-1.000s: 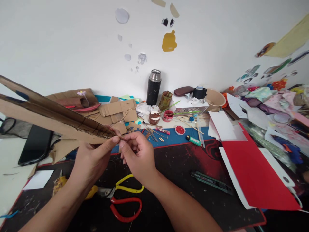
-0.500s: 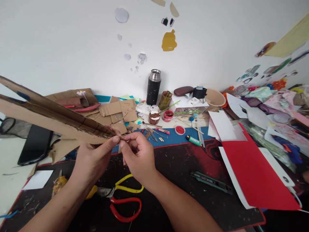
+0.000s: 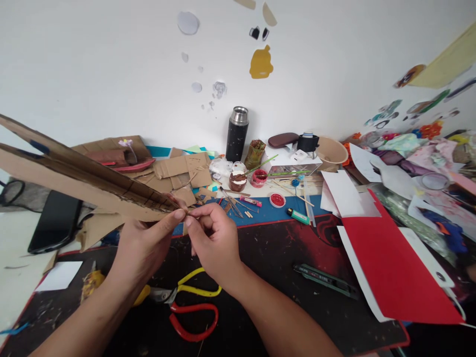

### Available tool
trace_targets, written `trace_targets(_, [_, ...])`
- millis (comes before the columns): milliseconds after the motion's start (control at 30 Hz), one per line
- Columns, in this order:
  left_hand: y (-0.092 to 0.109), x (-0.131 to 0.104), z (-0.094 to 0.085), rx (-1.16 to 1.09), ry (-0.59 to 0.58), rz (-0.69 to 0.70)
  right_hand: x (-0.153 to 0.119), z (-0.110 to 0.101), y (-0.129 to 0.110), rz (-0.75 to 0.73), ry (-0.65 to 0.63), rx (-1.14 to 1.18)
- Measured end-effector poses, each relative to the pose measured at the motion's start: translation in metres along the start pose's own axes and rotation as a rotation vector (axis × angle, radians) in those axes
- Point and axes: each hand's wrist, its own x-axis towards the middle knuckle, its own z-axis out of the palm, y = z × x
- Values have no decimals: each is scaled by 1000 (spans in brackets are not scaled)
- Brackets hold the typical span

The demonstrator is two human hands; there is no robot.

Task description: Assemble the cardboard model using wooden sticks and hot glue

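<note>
A long cardboard piece (image 3: 92, 191) with two raised walls reaches from the left edge to the middle, narrowing at its right end. My left hand (image 3: 145, 243) grips that narrow end, thumb on top. My right hand (image 3: 215, 238) pinches at the very tip, its thumb and forefinger pressed together close to my left thumb; what lies between them is too small to make out. Below the hands, scissors (image 3: 193, 307) with one yellow and one red handle lie on the dark mat (image 3: 260, 258).
A green cutter (image 3: 325, 280) lies right of my right arm, beside a red sheet (image 3: 397, 267). Behind stand a black flask (image 3: 237, 136), paint jars (image 3: 258, 178) and cardboard scraps (image 3: 178, 168). A phone (image 3: 55, 220) is at left.
Both hands hold nearly the same pose at the cardboard tip. The cardboard's far left end has shifted very slightly.
</note>
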Motion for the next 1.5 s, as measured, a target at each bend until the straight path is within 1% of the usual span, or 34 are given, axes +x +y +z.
trace_targets(600, [1,0,1,15,-2,-28,-1,0,-2,7,-6,10])
trace_targets(767, [2,0,3,18,-13,-7,-1,-1,-1,12,-10,6])
trace_targets(967, [0,0,1,21,-14,0,-1,0,-1,17,-12,-1])
trace_targets(1067, [-1,0,-1,7,-33,-6,-1,0,-1,14,-10,4])
trace_targets(1233, [-1,0,-1,-2,-24,-21,-1,0,0,-13,-10,24])
trace_targets(1500, [0,1,-1,-23,-14,-4,-1,1,1,2,-36,90])
